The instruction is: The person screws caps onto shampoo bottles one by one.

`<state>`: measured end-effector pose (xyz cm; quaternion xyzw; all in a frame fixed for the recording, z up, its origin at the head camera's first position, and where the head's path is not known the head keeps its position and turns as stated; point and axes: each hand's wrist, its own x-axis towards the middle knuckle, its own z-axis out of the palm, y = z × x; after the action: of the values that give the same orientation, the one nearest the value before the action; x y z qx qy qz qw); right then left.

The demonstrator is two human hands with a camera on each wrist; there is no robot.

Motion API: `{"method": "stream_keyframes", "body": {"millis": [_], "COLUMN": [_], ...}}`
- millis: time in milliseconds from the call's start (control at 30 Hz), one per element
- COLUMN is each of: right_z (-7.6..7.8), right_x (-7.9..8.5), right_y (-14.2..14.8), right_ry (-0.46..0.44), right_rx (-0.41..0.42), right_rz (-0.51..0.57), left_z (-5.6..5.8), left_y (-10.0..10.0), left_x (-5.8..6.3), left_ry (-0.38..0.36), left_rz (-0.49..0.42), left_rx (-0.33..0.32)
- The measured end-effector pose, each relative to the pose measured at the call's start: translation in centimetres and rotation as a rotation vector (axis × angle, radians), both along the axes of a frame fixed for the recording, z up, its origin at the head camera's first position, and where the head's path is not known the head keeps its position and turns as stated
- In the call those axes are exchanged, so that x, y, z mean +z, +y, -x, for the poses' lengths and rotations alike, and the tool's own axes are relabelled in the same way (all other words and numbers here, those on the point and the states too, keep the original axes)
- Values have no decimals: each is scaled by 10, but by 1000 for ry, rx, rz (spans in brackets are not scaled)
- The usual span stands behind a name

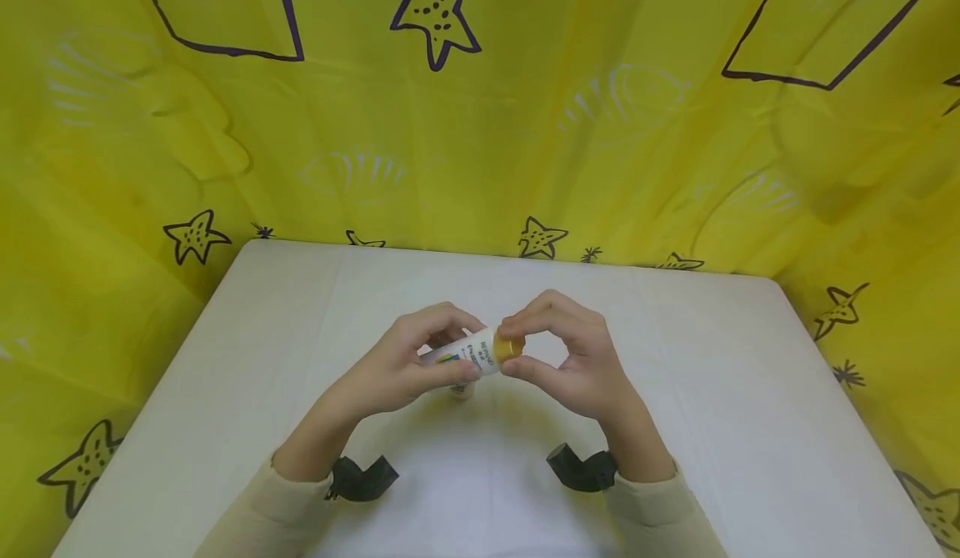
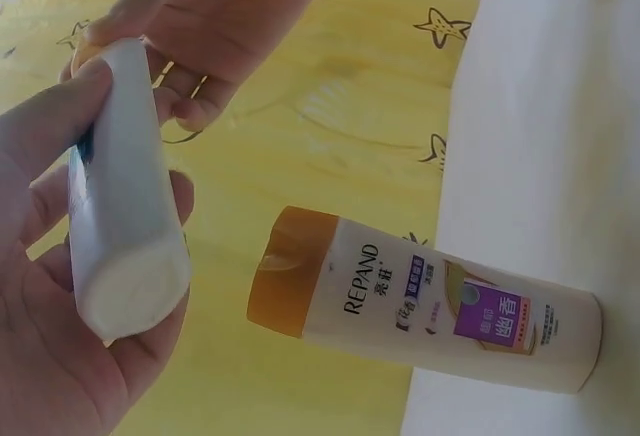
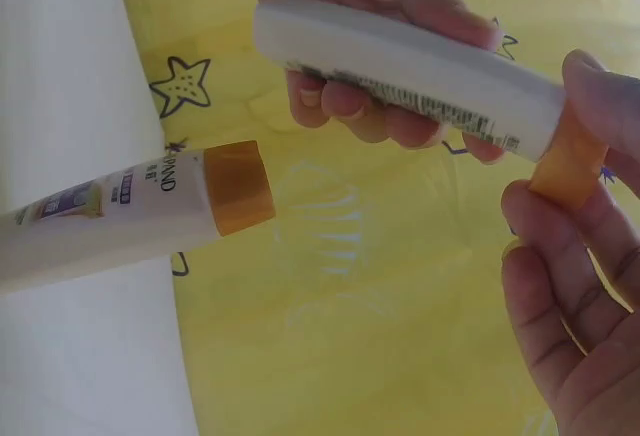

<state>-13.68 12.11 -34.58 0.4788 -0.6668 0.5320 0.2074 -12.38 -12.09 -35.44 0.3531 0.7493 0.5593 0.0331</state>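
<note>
A white shampoo bottle (image 1: 467,353) with an orange cap (image 1: 508,346) is held tilted above the table. My left hand (image 1: 416,358) grips its body, thumb along the front label. At the cap end, my right hand (image 1: 572,351) pinches the orange cap between thumb and fingers. The left wrist view shows the rounded base of this bottle (image 2: 135,246); a barcode and small print face the right wrist camera. A second cream bottle (image 2: 450,306) with an orange cap and a purple label stands upright on the table, mostly hidden behind the left hand in the head view.
The table (image 1: 262,358) has a white cover. A yellow curtain (image 1: 480,141) printed with starfish and shells hangs behind and at both sides. A black wrist mount (image 1: 363,479) sits on the left wrist, and another black mount (image 1: 581,468) on the right.
</note>
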Motion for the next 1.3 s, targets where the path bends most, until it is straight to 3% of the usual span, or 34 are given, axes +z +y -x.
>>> {"method": "stream_keyframes", "body": {"millis": [300, 667, 833, 1067, 1200, 1300], "right_z": [0, -3, -4, -7, -8, -8], "right_x": [-1, -7, -7, -5, -4, -4], "right_y": [-5, -10, -10, -11, -13, -13], "right_ry": [-19, -107, -179, -277, -314, -314], "right_rx": [-73, -250, -311, -309, -316, -324], "right_rz": [-14, -29, -56, -25, 5, 17], "left_z": [-7, -11, -9, -6, -5, -2], "left_y": [5, 14, 16, 19, 19, 17], "left_x": [3, -2, -4, -6, -7, -8], "left_ry": [101, 479, 628, 826, 841, 758], "left_rz": [84, 257, 305, 303, 275, 244], "left_rx": [127, 386, 438, 489, 503, 490]}}
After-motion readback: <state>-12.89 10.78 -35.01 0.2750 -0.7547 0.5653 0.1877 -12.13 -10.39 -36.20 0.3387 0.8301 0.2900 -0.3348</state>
